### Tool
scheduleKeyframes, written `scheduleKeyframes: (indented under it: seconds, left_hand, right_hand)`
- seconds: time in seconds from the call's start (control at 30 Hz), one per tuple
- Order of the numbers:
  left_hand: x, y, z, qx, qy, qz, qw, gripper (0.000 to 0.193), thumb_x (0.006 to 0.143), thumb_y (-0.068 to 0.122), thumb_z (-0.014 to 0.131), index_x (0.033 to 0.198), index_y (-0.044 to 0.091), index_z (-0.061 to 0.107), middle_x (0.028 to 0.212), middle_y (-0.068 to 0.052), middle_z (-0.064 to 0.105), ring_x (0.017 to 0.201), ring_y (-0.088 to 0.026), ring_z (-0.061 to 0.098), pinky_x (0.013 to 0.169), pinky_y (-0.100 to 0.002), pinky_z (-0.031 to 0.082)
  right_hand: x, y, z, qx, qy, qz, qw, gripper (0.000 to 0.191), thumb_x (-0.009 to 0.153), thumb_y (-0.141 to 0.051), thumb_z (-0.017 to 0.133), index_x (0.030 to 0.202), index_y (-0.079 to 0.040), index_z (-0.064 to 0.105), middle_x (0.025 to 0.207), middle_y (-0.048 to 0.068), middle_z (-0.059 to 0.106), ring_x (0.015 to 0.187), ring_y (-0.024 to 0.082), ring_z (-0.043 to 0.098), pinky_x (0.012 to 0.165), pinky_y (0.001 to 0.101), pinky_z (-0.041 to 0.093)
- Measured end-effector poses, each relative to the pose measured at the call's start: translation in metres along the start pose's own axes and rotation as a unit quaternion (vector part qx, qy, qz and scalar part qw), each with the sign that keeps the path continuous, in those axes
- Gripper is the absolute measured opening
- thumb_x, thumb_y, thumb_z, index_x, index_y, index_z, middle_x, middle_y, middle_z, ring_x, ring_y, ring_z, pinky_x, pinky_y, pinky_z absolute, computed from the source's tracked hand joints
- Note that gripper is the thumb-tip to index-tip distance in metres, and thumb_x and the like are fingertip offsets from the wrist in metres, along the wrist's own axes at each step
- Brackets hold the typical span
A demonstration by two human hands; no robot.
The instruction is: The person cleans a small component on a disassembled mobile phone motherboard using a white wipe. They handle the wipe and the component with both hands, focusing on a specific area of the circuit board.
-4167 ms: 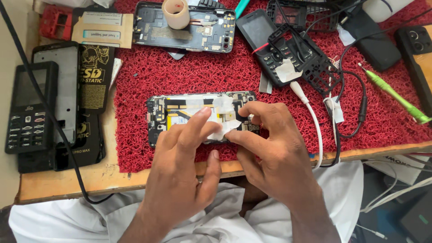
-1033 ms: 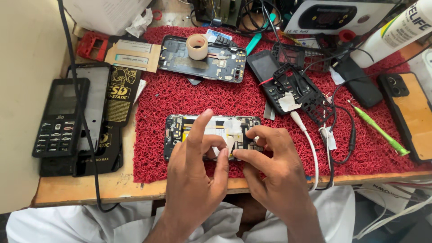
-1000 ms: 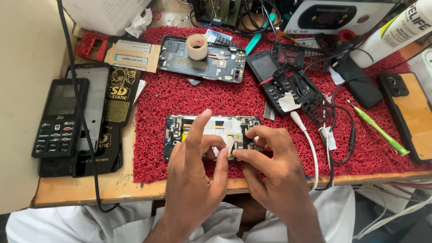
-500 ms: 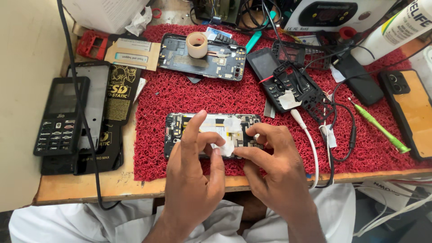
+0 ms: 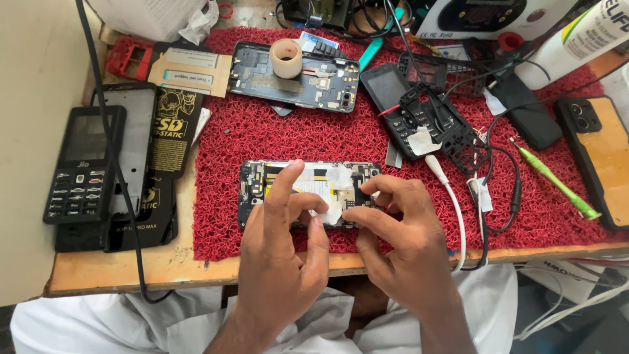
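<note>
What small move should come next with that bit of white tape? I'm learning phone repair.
Probably press it flat. The left hand and right hand pinch a small white tape piece at the near edge of the opened phone, and it looks partly lifted.

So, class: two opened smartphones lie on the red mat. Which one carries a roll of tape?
The far opened phone, at the mat's back edge, carries the tan tape roll. The near opened phone has none; both the left hand and right hand touch it.

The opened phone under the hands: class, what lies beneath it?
The opened phone lies on a red bristly mat. The left hand and right hand cover its near edge.
</note>
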State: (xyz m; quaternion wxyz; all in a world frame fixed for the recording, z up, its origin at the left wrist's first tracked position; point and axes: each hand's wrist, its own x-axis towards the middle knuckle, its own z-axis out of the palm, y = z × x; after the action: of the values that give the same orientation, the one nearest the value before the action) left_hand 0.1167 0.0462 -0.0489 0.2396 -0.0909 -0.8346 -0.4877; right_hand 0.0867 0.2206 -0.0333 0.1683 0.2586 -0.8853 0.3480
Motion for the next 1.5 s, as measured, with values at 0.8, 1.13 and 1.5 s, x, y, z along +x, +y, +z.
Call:
scheduleKeyframes:
  seconds: [0.8,1.13,1.5]
  left_hand:
    - [0.0,0.001,-0.002,0.035,-0.002,0.03,0.999,0.069,0.087,-0.005,0.064,0.15,0.004,0.038,0.105,-0.004,0.074,0.087,-0.021,0.067,0.087,-0.039,0.049]
    - [0.0,0.005,0.0,-0.02,0.027,0.049,0.998,0.052,0.089,-0.004,0.064,0.139,0.003,0.051,0.102,-0.008,0.069,0.091,-0.026,0.066,0.085,-0.039,0.052]
    - [-0.012,-0.038,0.031,-0.055,0.075,0.216,0.972,0.026,0.093,0.0,0.067,0.119,0.004,0.065,0.1,-0.009,0.068,0.083,-0.026,0.068,0.077,-0.039,0.055]
  right_hand:
    - [0.005,-0.001,-0.003,-0.024,-0.018,-0.042,0.999,0.03,0.071,0.0,0.077,0.1,-0.008,0.075,0.123,0.01,0.06,0.106,0.03,0.058,0.083,0.0378,0.052]
    - [0.009,0.002,-0.007,-0.003,-0.016,-0.058,0.998,0.027,0.071,-0.005,0.077,0.097,-0.01,0.073,0.136,0.015,0.058,0.132,0.038,0.052,0.111,0.047,0.041]
    - [0.001,0.067,0.018,-0.021,-0.019,-0.101,0.995,0.034,0.07,-0.008,0.074,0.103,-0.01,0.075,0.135,0.019,0.057,0.134,0.042,0.051,0.11,0.0498,0.041]
